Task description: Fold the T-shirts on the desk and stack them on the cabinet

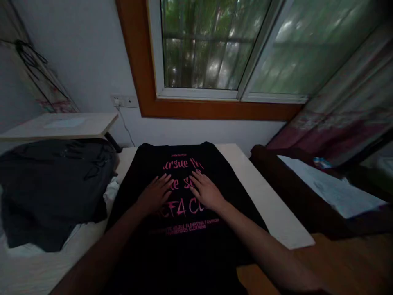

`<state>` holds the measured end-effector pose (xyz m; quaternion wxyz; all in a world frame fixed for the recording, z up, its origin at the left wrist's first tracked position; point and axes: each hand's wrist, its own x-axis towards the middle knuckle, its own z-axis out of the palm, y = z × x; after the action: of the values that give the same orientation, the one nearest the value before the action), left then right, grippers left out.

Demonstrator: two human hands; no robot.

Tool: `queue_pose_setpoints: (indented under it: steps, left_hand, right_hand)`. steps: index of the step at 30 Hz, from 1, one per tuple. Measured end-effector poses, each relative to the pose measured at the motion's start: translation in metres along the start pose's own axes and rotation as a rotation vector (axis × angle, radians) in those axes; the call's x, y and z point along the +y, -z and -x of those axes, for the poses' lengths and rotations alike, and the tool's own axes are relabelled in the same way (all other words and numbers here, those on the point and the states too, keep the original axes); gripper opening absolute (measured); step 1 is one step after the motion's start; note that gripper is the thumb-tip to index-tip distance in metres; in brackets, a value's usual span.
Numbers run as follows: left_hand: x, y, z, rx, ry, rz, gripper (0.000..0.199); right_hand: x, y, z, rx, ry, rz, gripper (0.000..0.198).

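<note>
A black T-shirt [190, 250] with pink printed lettering lies spread over the white table [276, 213], its far edge near the table's back edge. My left hand [156, 192] rests flat on the left part of the print, fingers stretched forward. On the right part of the print lies my right hand [207, 189], palm down with its fingers apart. Both hands cover some of the letters. Neither hand grips the cloth.
A pile of dark grey clothing [58, 188] sits to the left, beside a raised wooden shelf [61, 123]. To the right, papers [331, 184] lie on a dark surface. Behind are a window [215, 53] and a wall socket [124, 100] with a cable.
</note>
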<state>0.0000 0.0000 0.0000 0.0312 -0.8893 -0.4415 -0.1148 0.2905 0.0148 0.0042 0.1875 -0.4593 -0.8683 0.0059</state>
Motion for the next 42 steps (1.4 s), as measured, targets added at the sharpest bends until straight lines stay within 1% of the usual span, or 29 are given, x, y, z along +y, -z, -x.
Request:
queue_pose_setpoints:
  steps: [4,9,15,17,19,21,22,23,26,29,35,42]
  left_hand:
    - [-0.006,-0.001,0.012,0.021,0.000,0.028,0.050]
    - [-0.006,0.001,0.019,0.054,-0.003,0.050,0.047]
    - [-0.008,0.008,0.021,0.148,-0.012,0.114,0.038]
    - [-0.011,0.014,0.021,0.206,0.021,0.121,0.036]
    - [-0.017,0.021,0.020,0.289,0.091,0.099,0.036]
    - [-0.026,0.025,0.021,0.349,0.173,0.055,0.039]
    - [-0.031,0.025,0.021,0.355,0.207,0.032,0.043]
    - [-0.036,0.023,0.022,0.343,0.238,0.014,0.047]
    - [-0.048,0.013,0.025,0.246,0.296,-0.011,0.055]
    - [-0.053,0.006,0.028,0.178,0.310,-0.022,0.048]
    - [-0.049,0.012,0.027,0.191,0.291,-0.001,0.034]
    - [-0.045,0.018,0.025,0.195,0.293,0.011,0.030]
  right_hand:
    - [0.011,0.010,0.012,0.021,0.010,-0.038,0.048]
    - [0.021,0.016,0.022,0.048,-0.018,-0.071,0.044]
    - [0.026,0.016,0.025,0.057,-0.034,-0.076,0.040]
    - [0.026,0.017,0.024,0.065,-0.035,-0.083,0.039]
    - [0.026,0.017,0.024,0.074,-0.036,-0.091,0.038]
    - [0.026,0.017,0.023,0.078,-0.038,-0.101,0.038]
    - [0.027,0.017,0.023,0.078,-0.041,-0.106,0.038]
    - [0.027,0.017,0.023,0.076,-0.043,-0.110,0.038]
    - [0.028,0.016,0.023,0.077,-0.045,-0.121,0.037]
    - [0.028,0.016,0.023,0.078,-0.043,-0.127,0.037]
    - [0.027,0.019,0.023,0.078,-0.046,-0.127,0.037]
    - [0.028,0.018,0.022,0.068,-0.050,-0.127,0.037]
